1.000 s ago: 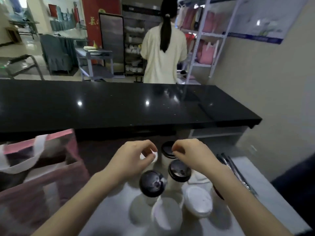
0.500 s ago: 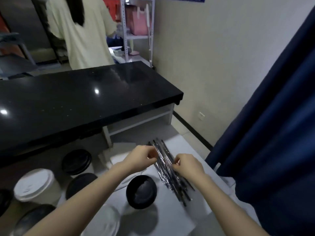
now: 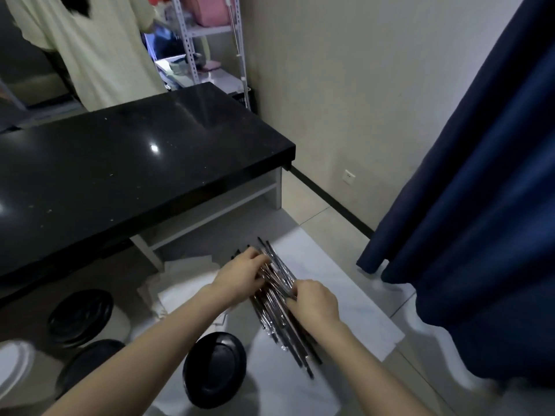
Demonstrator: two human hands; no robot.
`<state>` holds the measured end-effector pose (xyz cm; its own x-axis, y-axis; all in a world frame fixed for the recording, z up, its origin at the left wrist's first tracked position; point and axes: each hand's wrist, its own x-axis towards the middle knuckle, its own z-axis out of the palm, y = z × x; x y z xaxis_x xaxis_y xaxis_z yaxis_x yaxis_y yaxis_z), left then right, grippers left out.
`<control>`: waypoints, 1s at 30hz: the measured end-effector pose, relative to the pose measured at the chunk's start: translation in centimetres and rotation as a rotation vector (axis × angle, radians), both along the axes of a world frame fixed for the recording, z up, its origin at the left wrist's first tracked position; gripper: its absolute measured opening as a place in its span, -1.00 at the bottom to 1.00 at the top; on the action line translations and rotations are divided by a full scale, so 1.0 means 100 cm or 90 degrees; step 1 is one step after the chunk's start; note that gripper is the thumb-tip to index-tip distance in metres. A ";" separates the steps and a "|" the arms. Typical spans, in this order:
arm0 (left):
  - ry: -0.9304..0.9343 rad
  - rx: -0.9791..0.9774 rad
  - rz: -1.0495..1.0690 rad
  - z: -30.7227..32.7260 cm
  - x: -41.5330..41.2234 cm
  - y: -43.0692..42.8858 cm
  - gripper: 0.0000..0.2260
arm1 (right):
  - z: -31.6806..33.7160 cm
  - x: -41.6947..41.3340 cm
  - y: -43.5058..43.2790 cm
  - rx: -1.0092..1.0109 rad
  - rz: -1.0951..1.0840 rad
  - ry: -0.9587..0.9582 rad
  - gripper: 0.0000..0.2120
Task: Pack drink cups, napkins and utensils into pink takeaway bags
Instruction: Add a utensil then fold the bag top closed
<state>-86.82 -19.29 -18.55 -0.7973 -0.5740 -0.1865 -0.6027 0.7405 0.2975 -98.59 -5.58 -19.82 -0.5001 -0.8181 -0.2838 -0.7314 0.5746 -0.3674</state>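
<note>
A pile of long thin wrapped utensils [image 3: 280, 319] lies on the white work surface [image 3: 345, 298]. My left hand [image 3: 243, 276] rests on the far end of the pile, fingers curled onto the sticks. My right hand [image 3: 313, 301] presses on the pile's right side, fingertips pinching among the wrappers. White napkins [image 3: 186, 277] lie just left of my left hand. A black-lidded cup [image 3: 214, 369] stands below my left forearm. Two more black-lidded cups [image 3: 79, 318] stand at the left, with a white-lidded cup [image 3: 12, 364] at the left edge. No pink bag on the table shows.
A raised black counter [image 3: 135, 157] runs across the far side. A dark blue curtain [image 3: 480, 190] hangs at the right, close to the table edge. A person in a pale shirt [image 3: 99, 49] stands behind the counter by a shelf rack [image 3: 210, 31] with pink bags.
The view swung right from the cups and pink bag to the utensil pile. Both hands left the cups and now close in on the utensils, tighter than half a second ago.
</note>
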 end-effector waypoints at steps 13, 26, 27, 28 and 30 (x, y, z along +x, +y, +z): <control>0.084 -0.037 -0.050 0.003 0.018 -0.024 -0.87 | 0.016 -0.011 0.010 -0.071 0.040 -0.021 -0.80; 0.294 0.058 -0.026 0.063 0.067 -0.006 -0.82 | 0.050 -0.007 0.007 -0.255 0.092 -0.098 -0.80; 0.310 0.058 -0.017 0.070 0.075 -0.003 -0.83 | 0.058 -0.003 0.005 -0.270 0.113 -0.101 -0.79; 0.324 0.056 -0.005 0.077 0.084 -0.001 -0.84 | 0.067 0.003 0.002 -0.283 0.138 -0.102 -0.78; 0.354 0.038 0.029 0.092 0.106 0.005 -0.85 | 0.087 0.017 -0.006 -0.304 0.197 -0.096 -0.76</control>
